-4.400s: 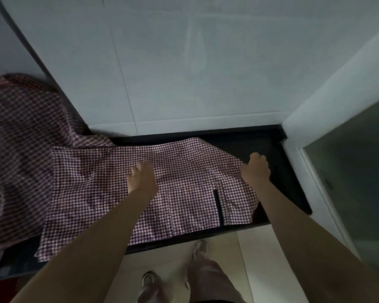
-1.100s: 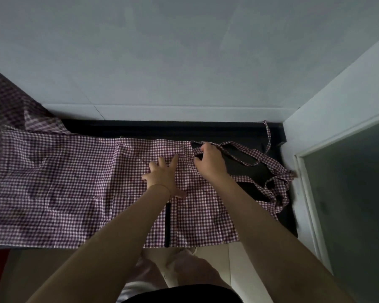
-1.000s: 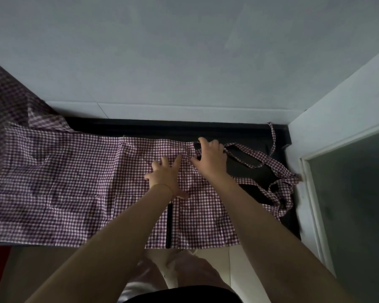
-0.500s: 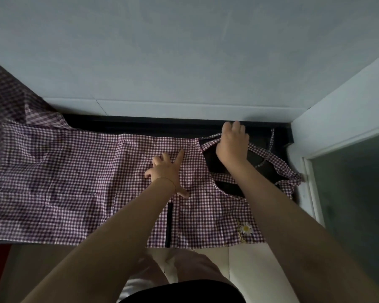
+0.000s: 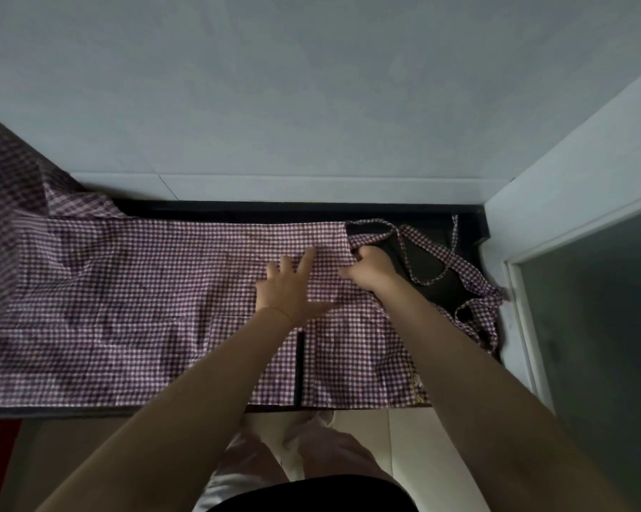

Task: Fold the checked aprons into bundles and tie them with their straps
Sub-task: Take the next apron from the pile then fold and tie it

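Two hands: left hand (image 5: 293, 290) presses flat, fingers spread; right hand (image 5: 370, 271) pinches the purple checked cotton apron (image 5: 145, 301).
Risk: loose straps (image 5: 455, 267) may tangle.

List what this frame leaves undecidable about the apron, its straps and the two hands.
- Checked apron: left end cut off by the head view's edge; a darker checked heap lies there, too dim to separate.
- Small print at the apron's lower right hem: half hidden by the right forearm.
- Right hand: fingertips curl at the cloth edge; its grip is hidden.
- Straps: tangled on the dark counter; ends untraceable.
- Left hand: spread flat on the apron.
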